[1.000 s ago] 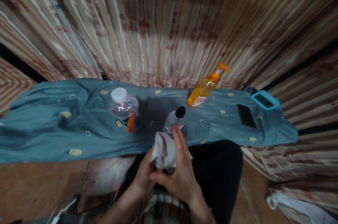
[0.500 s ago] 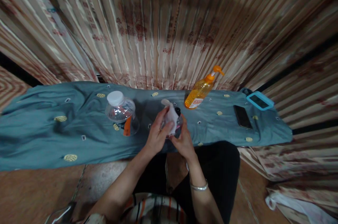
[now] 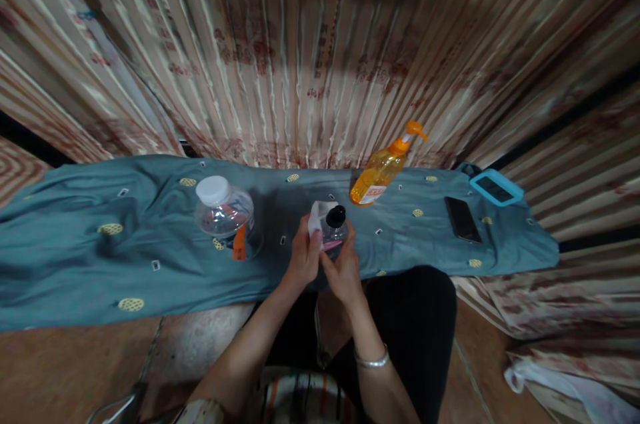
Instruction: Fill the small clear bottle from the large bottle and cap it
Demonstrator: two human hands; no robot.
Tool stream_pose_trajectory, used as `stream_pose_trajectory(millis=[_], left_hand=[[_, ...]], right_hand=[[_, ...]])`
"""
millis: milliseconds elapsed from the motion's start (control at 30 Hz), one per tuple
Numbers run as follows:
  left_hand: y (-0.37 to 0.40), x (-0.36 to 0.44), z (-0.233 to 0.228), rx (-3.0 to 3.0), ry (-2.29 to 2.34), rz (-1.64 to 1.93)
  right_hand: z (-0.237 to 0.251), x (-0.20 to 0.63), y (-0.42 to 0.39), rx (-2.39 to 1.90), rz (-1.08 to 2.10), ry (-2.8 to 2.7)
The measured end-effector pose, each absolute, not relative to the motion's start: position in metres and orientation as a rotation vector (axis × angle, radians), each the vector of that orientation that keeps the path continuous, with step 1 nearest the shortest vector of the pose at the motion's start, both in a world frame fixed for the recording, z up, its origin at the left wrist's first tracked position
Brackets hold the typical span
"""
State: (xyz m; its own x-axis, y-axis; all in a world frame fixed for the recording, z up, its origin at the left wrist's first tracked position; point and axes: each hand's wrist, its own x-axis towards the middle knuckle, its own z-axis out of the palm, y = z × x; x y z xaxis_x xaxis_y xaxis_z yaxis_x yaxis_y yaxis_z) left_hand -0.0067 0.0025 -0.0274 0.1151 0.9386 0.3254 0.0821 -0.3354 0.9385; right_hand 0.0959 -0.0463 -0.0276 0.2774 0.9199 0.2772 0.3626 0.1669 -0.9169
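Silver bangle [image 3: 371,361], black trousers [image 3: 415,317], bare forearms.

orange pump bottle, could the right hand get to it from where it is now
Probably yes. The right hand is on the small black-capped bottle, and the orange pump bottle stands behind and to its right with only bare blue cloth between. It would have to let go first.

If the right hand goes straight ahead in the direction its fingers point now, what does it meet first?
The right hand already touches the small clear bottle with a black cap. Beyond it, probably only teal cloth, then the striped curtain; depth is unclear.
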Motion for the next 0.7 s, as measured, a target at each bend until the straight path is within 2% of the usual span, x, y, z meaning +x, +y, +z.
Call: stream_pose_trajectory(millis=[433,700], left_hand=[[-0.006,-0.003,-0.078,1.127,0.971,1.258],[-0.008,-0.001,-0.08,1.133,1.018,1.249]], right_hand=[[-0.019,0.095,-0.048,-1.452,0.652,-1.259],[-0.021,0.073,-0.031,-1.547,0.454,-0.982]])
